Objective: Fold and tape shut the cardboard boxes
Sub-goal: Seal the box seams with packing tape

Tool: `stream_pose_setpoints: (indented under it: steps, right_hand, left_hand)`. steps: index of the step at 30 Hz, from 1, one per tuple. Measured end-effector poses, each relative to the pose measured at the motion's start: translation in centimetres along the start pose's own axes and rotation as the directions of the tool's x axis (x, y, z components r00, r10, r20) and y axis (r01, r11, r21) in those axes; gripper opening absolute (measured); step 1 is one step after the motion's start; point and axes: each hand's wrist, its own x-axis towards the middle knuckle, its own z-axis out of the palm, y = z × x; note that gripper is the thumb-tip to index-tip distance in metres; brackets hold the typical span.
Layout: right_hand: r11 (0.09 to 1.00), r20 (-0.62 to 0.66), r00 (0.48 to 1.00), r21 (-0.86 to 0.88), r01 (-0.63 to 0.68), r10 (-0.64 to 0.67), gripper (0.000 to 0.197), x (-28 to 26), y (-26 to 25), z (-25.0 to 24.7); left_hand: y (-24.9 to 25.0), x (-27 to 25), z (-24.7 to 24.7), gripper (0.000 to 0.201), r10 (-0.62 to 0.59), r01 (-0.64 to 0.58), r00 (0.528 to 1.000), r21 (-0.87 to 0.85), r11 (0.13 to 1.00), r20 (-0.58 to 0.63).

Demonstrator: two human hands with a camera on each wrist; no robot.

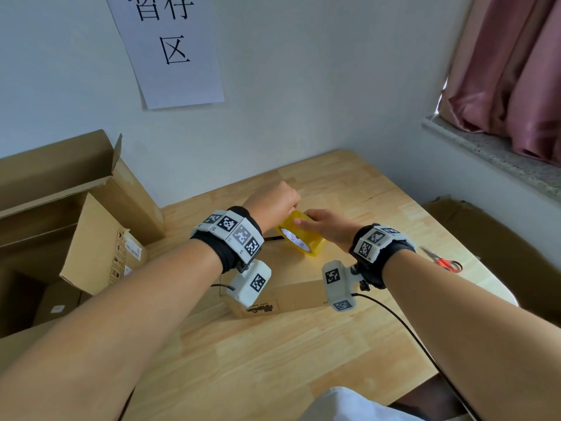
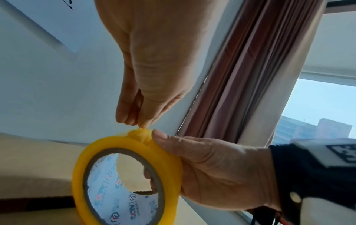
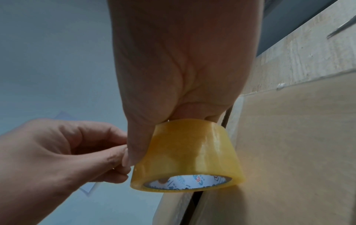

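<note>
The right hand point(image 1: 326, 227) grips a roll of yellow tape point(image 1: 302, 235), thumb on the outer face and fingers through the core, which shows best in the left wrist view. The roll stands on edge, just over the top of a closed cardboard box point(image 1: 291, 294) lying on the table point(image 1: 273, 360). In the right wrist view the roll point(image 3: 187, 155) sits right above the dark seam where the box's two top flaps meet.

The left hand point(image 1: 273, 202) comes down on the top of the roll with its fingertips point(image 2: 142, 121) pinched together on a crumpled bit of tape end point(image 2: 139, 134) at the rim, right beside the right thumb.

Both wrists wear black bands with white marker blocks, and a dark cable runs from the right one back toward the person.

To the right on the table, well apart from the box, lie scissors point(image 1: 443, 261) with red handles. At the left edge stands a big open carton point(image 1: 69, 214) with its flaps up. A paper sheet point(image 1: 170, 47) with large black characters hangs on the wall behind, and a pink curtain point(image 1: 513, 71) hangs over the stone sill at the right.
</note>
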Motion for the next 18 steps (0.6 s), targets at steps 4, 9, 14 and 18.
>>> stream_pose_setpoints:
  steps: [4, 9, 14, 18]
  right_hand:
    - [1.000, 0.001, 1.000, -0.013, 0.004, -0.004, 0.052, 0.1, 0.1, 0.1]
    - [1.000, -0.009, 1.000, 0.005, 0.022, -0.022, 0.071, -0.2, 0.1, 0.2]
    - [0.999, -0.002, 0.999, 0.024, 0.042, -0.042, 0.075, -0.2, 0.2, 0.1]
    - [0.999, 0.005, 1.000, 0.027, 0.029, -0.029, 0.069, -0.3, 0.6, 0.0]
  left_hand:
    - [0.9, -0.1, -0.3, 0.019, 0.010, -0.018, 0.999, 0.204, 0.979, 0.044]
    - [1.8, -0.6, -0.5, 0.014, 0.014, -0.016, 1.000, 0.285, 0.958, 0.008]
    - [1.4, -0.8, -0.5, 0.015, 0.029, -0.028, 1.000, 0.154, 0.988, -0.004]
    - [0.4, -1.2, 0.1, 0.006, 0.031, -0.038, 0.997, -0.103, 0.994, -0.065]
